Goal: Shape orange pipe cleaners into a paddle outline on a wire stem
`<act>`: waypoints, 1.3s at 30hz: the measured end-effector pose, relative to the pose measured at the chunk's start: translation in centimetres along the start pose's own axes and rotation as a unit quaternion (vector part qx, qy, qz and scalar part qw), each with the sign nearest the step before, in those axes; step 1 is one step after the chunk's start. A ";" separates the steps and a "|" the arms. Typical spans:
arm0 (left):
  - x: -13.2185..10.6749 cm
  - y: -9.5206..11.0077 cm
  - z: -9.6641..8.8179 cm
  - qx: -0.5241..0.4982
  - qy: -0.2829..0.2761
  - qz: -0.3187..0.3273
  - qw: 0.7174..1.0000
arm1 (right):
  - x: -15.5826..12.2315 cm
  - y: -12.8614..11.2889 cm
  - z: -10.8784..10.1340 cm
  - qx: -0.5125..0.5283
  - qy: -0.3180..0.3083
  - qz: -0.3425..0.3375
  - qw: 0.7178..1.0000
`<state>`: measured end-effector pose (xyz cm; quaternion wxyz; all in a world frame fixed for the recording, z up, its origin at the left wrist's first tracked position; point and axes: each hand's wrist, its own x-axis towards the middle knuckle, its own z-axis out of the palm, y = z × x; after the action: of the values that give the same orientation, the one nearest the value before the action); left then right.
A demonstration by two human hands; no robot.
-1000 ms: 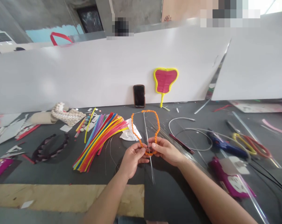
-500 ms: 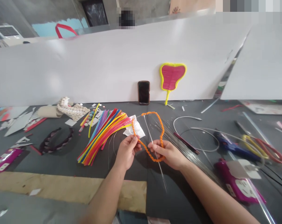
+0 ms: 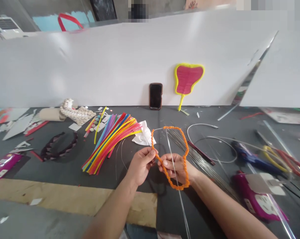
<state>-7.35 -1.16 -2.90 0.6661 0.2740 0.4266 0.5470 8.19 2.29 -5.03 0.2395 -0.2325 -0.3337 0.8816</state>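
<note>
A wire frame wrapped in orange pipe cleaner (image 3: 187, 146) forms a loop in front of me, with a short bare stretch of wire at its upper left. My left hand (image 3: 143, 164) pinches the loop's left side between thumb and fingers. Close beside it, my right hand (image 3: 174, 167) has its thumb and fingers pressed together at the loop's lower left edge, the rest of the hand behind the loop. Long thin wires (image 3: 181, 202) hang from the loop's top down past my right hand. Beyond my left hand lies a crumpled white wrapper (image 3: 145, 134).
A bundle of coloured pipe cleaners (image 3: 112, 142) lies left of my hands, a dark braided headband (image 3: 59, 149) further left. Loose wires (image 3: 202, 162), a glue gun (image 3: 249, 156), scissors (image 3: 279, 159) and a purple power strip (image 3: 259, 199) lie right. A phone (image 3: 155, 96) and pink-yellow fan (image 3: 189, 79) lean behind.
The orange loop has shifted right and down in view and tilted. My right hand has moved from the loop's right side toward my left hand, at its lower left edge.
</note>
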 end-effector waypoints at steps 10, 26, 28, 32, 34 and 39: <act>0.1 0.2 0.3 -0.043 -0.001 -0.020 0.999 | 0.2 0.7 0.1 0.023 -0.001 -0.042 0.999; 0.5 0.0 0.2 -0.021 0.016 -0.006 1.000 | 0.0 0.4 1.0 0.050 0.031 -0.090 0.994; 0.5 0.0 0.2 -0.020 0.011 -0.003 1.000 | 0.1 0.5 0.9 0.046 0.030 -0.092 0.994; 0.4 0.2 0.1 -0.024 -0.025 -0.003 0.999 | 0.3 0.4 0.2 0.022 0.021 -0.055 0.998; 0.4 0.4 -0.2 -0.039 -0.015 0.016 0.999 | 0.4 -0.1 -0.2 0.006 0.031 -0.050 0.998; 0.8 1.0 -1.2 -0.084 0.036 0.057 0.994 | -0.1 -1.7 -1.3 0.060 0.085 -0.096 0.990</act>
<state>-8.89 -0.23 -2.90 0.6383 0.2207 0.3865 0.6281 9.49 3.93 -4.68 0.3640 -0.2590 -0.2789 0.8501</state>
